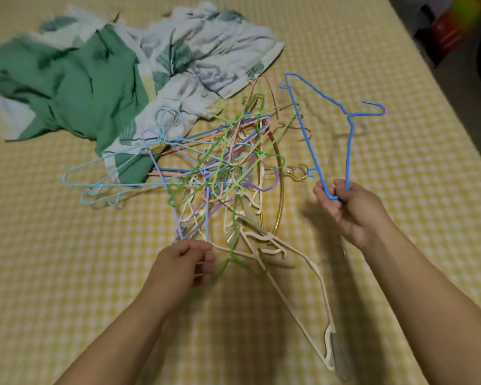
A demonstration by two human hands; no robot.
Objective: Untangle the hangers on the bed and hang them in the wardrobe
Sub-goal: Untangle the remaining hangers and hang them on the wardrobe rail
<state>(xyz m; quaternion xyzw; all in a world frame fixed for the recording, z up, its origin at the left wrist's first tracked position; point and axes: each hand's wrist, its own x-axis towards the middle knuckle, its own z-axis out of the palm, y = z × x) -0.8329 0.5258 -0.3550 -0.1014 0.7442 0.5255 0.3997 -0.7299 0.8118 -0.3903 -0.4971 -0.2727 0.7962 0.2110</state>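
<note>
A tangled pile of hangers (228, 168) in green, purple, pink, light blue, cream and gold lies on the yellow checked bed (67, 273). My right hand (350, 209) grips one corner of a bright blue wire hanger (306, 126), held up apart from the pile, to its right, with its hook pointing right. My left hand (184, 262) pinches the near ends of purple and cream hangers at the pile's front edge. A cream hanger (314, 298) trails from the pile toward me between my forearms.
A crumpled green and white leaf-print sheet (100, 76) lies at the back left, partly under the light blue hangers. The bed's right edge runs diagonally at top right, with a dark floor and red object (450, 31) beyond it.
</note>
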